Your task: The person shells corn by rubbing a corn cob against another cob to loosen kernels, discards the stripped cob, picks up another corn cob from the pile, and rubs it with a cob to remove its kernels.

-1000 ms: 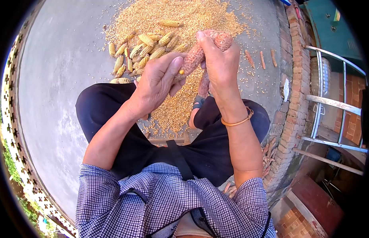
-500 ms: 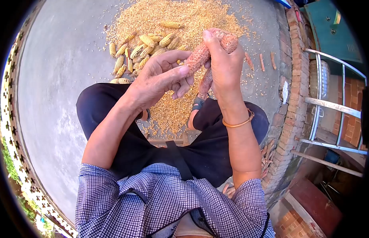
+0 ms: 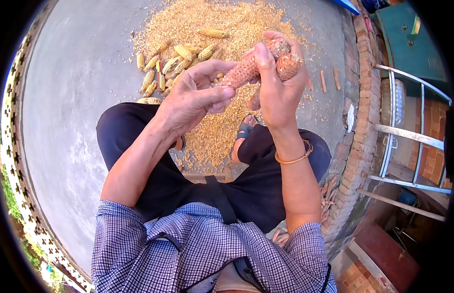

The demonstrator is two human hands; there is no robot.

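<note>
A stripped reddish corncob point(image 3: 241, 72) spans my two hands over the pile of kernels. My left hand point(image 3: 195, 90) is closed around its near end, thumb on top, with a few loose kernels by the fingers. My right hand point(image 3: 280, 85) grips the far end of that cob together with a second bare cob point(image 3: 288, 66), whose blunt end points right. Below the right hand, part of another cob point(image 3: 255, 100) shows; how it is held is hidden. Several unshelled ears of corn point(image 3: 182, 52) lie beyond my left hand.
Loose kernels point(image 3: 212, 139) spread over the concrete floor point(image 3: 66, 112) between my feet and beyond. A few bare cobs point(image 3: 336, 78) lie to the right, near a brick edge point(image 3: 361, 97). Past it stand a metal railing point(image 3: 407, 129) and a green cabinet point(image 3: 407, 39).
Both hands have shifted slightly right with the cobs. The right fingers have turned, showing more of the cob ends, and the lower cob shows less below the hand.
</note>
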